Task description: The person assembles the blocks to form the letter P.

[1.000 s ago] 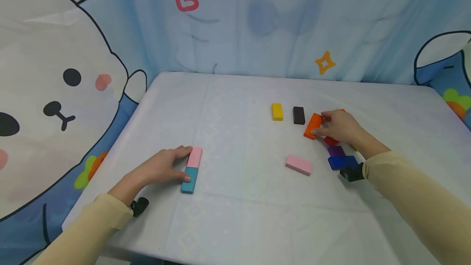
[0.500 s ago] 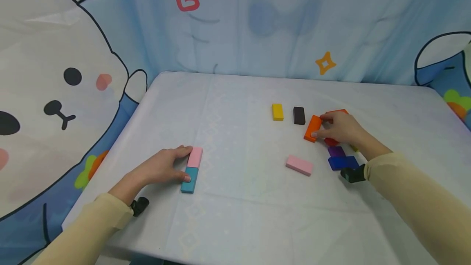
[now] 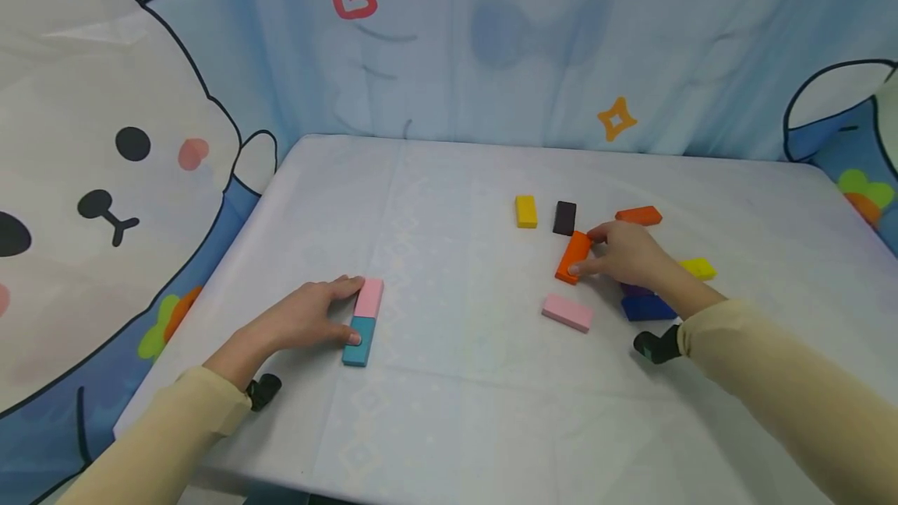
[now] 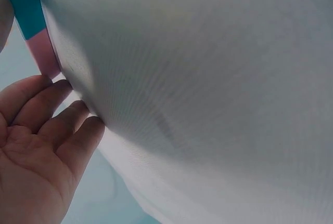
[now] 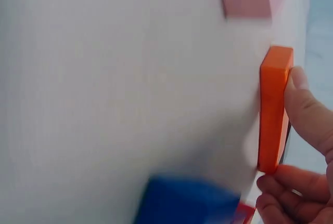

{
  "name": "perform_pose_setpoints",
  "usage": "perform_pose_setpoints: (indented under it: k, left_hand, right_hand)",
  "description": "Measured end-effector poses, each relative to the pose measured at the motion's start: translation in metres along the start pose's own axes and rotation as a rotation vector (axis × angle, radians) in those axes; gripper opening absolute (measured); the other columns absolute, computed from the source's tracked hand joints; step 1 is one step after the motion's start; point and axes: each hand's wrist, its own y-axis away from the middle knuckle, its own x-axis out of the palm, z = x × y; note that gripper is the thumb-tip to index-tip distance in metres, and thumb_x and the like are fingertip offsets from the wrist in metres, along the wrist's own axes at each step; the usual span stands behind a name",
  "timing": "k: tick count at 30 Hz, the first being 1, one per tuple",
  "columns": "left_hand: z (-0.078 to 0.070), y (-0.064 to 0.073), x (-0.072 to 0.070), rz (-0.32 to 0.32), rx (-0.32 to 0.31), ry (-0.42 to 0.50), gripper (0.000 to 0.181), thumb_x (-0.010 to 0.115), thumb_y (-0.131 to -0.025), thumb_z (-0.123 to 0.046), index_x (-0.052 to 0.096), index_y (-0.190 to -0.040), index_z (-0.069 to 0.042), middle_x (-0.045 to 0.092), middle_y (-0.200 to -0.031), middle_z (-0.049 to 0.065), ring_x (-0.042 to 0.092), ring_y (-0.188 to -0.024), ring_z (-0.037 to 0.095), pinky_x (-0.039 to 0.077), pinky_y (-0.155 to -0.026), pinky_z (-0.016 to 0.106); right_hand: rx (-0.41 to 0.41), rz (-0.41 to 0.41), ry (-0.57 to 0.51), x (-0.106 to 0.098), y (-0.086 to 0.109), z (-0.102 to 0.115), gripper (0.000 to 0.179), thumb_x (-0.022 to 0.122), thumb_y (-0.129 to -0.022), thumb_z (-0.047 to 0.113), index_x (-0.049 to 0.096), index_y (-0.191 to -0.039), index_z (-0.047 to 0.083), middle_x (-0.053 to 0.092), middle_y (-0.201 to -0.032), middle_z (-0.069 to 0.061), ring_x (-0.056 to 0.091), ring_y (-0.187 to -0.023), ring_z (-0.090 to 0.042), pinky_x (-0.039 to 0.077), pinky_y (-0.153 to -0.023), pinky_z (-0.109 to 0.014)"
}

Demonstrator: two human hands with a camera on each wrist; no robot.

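Note:
My left hand (image 3: 309, 322) rests at a row of two blocks at left. Its thumb touches the teal block (image 3: 359, 353), and its index fingertip is at the far corner of the pink block (image 3: 368, 298); the other fingers extend beside the row in the left wrist view. My right hand (image 3: 624, 256) pinches an orange block (image 3: 572, 258) between thumb and fingers at its two ends. In the right wrist view this orange block (image 5: 271, 109) is close over the white cloth. A separate pink block (image 3: 567, 312) lies nearer to me.
Behind the right hand are a yellow block (image 3: 525, 211), a black block (image 3: 564, 218) and another orange block (image 3: 638, 215). A blue block (image 3: 648, 309), a partly hidden purple one and a yellow one (image 3: 698, 268) lie around its wrist. A printed curtain (image 3: 449, 45) hangs behind the white table.
My right hand has moved left and toward me with the orange block, uncovering the other orange block and a yellow one. The left hand and its two blocks have stayed in place.

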Motion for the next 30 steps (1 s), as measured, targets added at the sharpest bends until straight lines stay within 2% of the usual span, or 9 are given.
perform_pose_setpoints:
  k: [13, 23, 30]
  left_hand:
    - [0.004, 0.004, -0.001, -0.007, -0.017, 0.01, 0.09, 0.084, -0.085, -0.028, 0.037, -0.158, -0.004, 0.034, -0.164, 0.02, 0.027, -0.155, 0.04, 0.029, -0.124, 0.057]
    - [0.003, 0.001, 0.001, -0.007, -0.006, 0.016, 0.088, 0.083, -0.086, -0.026, 0.037, -0.158, -0.005, 0.034, -0.165, 0.018, 0.026, -0.155, 0.038, 0.029, -0.124, 0.056]
    - [0.002, -0.001, 0.002, -0.005, 0.008, 0.007, 0.088, 0.083, -0.086, -0.027, 0.038, -0.158, -0.005, 0.035, -0.164, 0.018, 0.027, -0.155, 0.038, 0.028, -0.124, 0.057]
  right_hand:
    - [-0.049, 0.006, -0.004, 0.017, -0.003, 0.047, 0.078, 0.082, -0.086, 0.039, 0.054, -0.136, -0.013, 0.06, -0.132, -0.031, 0.056, -0.113, -0.041, 0.052, -0.103, -0.054]
    - [-0.088, 0.032, -0.022, 0.027, -0.017, 0.081, 0.073, 0.084, -0.085, 0.033, 0.056, -0.136, -0.011, 0.061, -0.134, -0.028, 0.055, -0.117, -0.039, 0.051, -0.106, -0.053]
    - [-0.113, 0.045, -0.03, 0.032, -0.029, 0.102, 0.072, 0.084, -0.084, 0.032, 0.057, -0.136, -0.011, 0.064, -0.128, -0.025, 0.055, -0.107, -0.033, 0.053, -0.1, -0.047]
